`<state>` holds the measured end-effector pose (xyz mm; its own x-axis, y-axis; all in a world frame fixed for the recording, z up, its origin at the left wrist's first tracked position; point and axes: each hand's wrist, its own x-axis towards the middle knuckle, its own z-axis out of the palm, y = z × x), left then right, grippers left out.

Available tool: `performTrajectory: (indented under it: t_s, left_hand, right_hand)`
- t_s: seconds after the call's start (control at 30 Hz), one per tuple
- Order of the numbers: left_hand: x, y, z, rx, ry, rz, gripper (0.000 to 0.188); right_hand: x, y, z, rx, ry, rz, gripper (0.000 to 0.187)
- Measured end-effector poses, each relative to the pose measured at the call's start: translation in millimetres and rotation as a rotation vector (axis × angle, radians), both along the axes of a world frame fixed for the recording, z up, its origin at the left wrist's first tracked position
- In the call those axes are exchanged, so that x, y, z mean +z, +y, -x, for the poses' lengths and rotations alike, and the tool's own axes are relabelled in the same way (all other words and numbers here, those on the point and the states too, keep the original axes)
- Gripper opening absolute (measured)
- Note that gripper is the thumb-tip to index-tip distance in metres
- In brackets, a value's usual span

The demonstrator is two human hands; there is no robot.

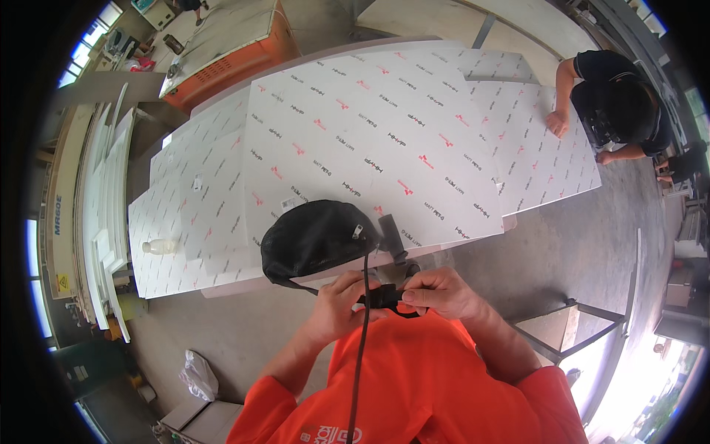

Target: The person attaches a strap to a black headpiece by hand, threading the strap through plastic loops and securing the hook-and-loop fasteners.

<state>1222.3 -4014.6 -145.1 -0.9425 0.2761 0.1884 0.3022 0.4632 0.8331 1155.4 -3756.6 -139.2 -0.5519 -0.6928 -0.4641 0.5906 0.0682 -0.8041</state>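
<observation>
In front of my chest, both hands meet at a small black buckle (383, 296) on a dark strap. My left hand (340, 305) is closed around its left end, fingers curled. From the other side my right hand (441, 293) pinches it between thumb and fingers. Just beyond my left hand, a rounded black bag (314, 240) rests at the near edge of the stacked panels, its strap running down toward that hand. To the right of the bag lies a dark grey strip or handle (393, 238). A black cable (360, 355) hangs down in front of my left hand.
Large white printed panels (355, 148) lie stacked unevenly ahead, with a translucent bottle (159, 246) at their left. A co-worker (621, 103) leans over the right end. An orange cabinet (229, 66) stands behind; a metal frame (569, 329) is at lower right.
</observation>
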Motion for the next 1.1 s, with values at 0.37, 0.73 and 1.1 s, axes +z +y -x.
performTrajectory:
  t_s: [0.37, 0.73, 1.1]
  left_hand:
    - [1, 12, -8, 0.034, -0.005, -0.050, 0.053]
    - [1, 19, -3, -0.014, -0.005, -0.055, 0.067]
    - [2, 19, -8, 0.038, -0.110, -0.067, 0.057]
  right_hand:
    - [-15, -4, -38, -0.271, 0.120, -0.022, 0.016]
    - [1, -8, -23, -0.133, 0.631, -0.169, 0.023]
    - [-12, -8, -26, -0.050, 0.634, -0.065, 0.013]
